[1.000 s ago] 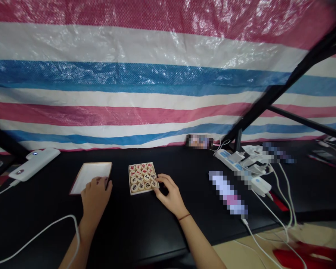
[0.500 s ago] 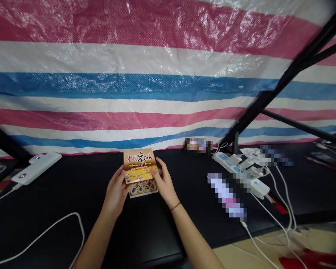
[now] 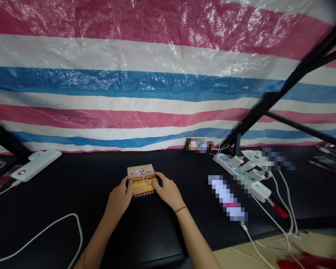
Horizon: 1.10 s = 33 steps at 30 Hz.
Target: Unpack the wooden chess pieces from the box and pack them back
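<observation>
The Chinese chess box (image 3: 142, 185) sits on the black table (image 3: 145, 228), left of the scene's middle, gripped from both sides. The left hand (image 3: 119, 198) holds its left edge and the right hand (image 3: 169, 190) its right edge, each thumb reaching over the printed lid and the other fingers curled along the side. The step looks like seating the lid. For that, matched thumb pressure left and right should serve best, since pushing one side first could cock the lid and make it bind; the fingers would do well to keep the walls square without squeezing the card inward.

No tray or pieces show below the printed cover, so what the box holds cannot be seen (the cover picture shows pieces, but that is only print).

To the right lies a pixelated oblong thing (image 3: 228, 198) with a white cable at its near end; beyond it is a power strip (image 3: 238, 172) crowded with white plugs. Far left rests a long white device (image 3: 40, 162). Behind everything hangs a striped woven tarpaulin (image 3: 128, 112).
</observation>
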Motion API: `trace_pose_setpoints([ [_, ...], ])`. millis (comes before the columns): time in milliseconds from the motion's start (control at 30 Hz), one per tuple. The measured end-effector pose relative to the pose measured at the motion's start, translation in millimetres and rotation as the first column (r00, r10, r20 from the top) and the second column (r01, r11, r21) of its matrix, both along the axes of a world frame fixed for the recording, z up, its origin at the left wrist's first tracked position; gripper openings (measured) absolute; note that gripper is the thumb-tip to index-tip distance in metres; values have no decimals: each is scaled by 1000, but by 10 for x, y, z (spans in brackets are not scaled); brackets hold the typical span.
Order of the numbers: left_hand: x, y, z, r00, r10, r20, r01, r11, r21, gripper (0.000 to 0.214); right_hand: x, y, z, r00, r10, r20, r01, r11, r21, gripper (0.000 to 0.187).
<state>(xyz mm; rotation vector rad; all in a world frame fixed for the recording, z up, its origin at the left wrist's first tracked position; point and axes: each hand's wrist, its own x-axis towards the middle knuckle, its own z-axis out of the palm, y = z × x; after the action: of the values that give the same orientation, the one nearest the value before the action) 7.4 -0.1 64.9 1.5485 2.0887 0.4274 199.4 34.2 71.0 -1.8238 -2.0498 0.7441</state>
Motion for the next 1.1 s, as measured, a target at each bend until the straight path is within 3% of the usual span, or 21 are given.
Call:
trace_pose_setpoints([
  [167,75,-150,-115,984,-40,-173,40,999,-4,46,17,-127,-87,991,61,120,-58,998,-29,50],
  [333,39,58,-156,930,-75,-359,102,993,58,44,-119,15,-197,981,69,179,-89,991,104,42],
  [467,-60,324,-172,953,-36,-300,74,990,117,32,-231,243,-319,980,70,186,-118,958,260,34],
  [600,-114,445,-220,960,-1,-280,47,986,159,21,-253,377,-436,988,79,135,-120,936,331,35],
  [833,-112,426,-299,957,28,-288,28,982,185,23,-241,409,-441,984,134,115,-165,928,334,35],
  [967,-185,443,-335,967,54,-250,7,972,236,22,-183,426,-443,989,147,-31,-131,944,303,36],
  [1033,-289,491,-342,959,97,-265,-16,956,291,22,-119,491,-457,989,111,-101,-76,950,302,34],
  [1100,-417,557,-340,926,170,-337,-52,942,333,29,-47,598,-468,999,31,-19,-23,944,330,35],
])
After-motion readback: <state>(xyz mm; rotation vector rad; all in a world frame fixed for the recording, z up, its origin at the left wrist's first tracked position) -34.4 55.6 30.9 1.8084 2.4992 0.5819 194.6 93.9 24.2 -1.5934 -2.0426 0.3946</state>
